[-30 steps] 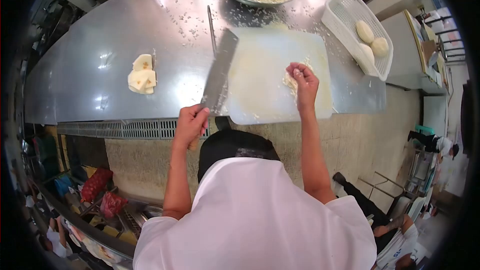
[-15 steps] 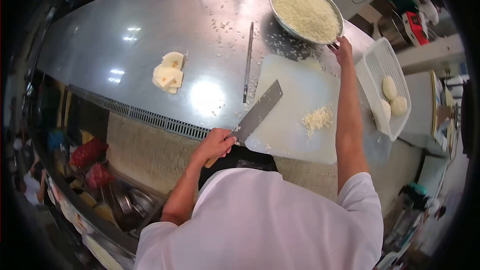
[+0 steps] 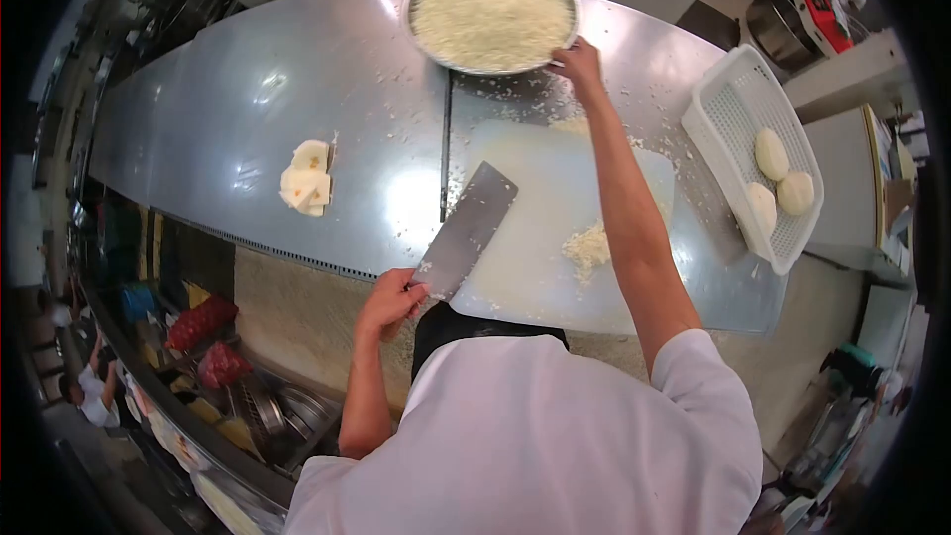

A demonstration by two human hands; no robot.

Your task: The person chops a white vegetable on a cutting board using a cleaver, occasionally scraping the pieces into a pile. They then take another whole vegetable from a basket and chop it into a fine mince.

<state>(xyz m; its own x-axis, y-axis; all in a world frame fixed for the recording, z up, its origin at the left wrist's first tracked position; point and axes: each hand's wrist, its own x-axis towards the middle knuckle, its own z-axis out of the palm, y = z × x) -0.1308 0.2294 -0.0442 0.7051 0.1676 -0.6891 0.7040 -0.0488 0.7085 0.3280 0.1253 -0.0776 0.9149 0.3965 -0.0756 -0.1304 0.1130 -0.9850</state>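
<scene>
My right hand [image 3: 579, 64] grips the near right rim of a round metal bowl [image 3: 570, 35], with the arm stretched far out. Pale chopped pieces [image 3: 490, 12] fill the bowl. In my left hand [image 3: 392, 302] is a cleaver [image 3: 468, 233], its wide blade slanting up over the left side of the white cutting board [image 3: 535, 287]. A small heap of the same chopped bits [image 3: 588, 248] lies on the board, partly behind my right forearm. The cleaver's handle is mostly hidden by my fingers.
Cut pale slices [image 3: 307, 178] lie on the steel table [image 3: 228, 109] to the left. A white plastic basket [image 3: 728, 99] with peeled pale round pieces [image 3: 771, 154] stands at the right. Scattered crumbs surround the board. Red mesh bags [image 3: 201, 324] sit below left.
The bowl has moved left and a little farther away with my right hand on its rim. The cleaver has shifted left and turned, showing more of its flat side.
</scene>
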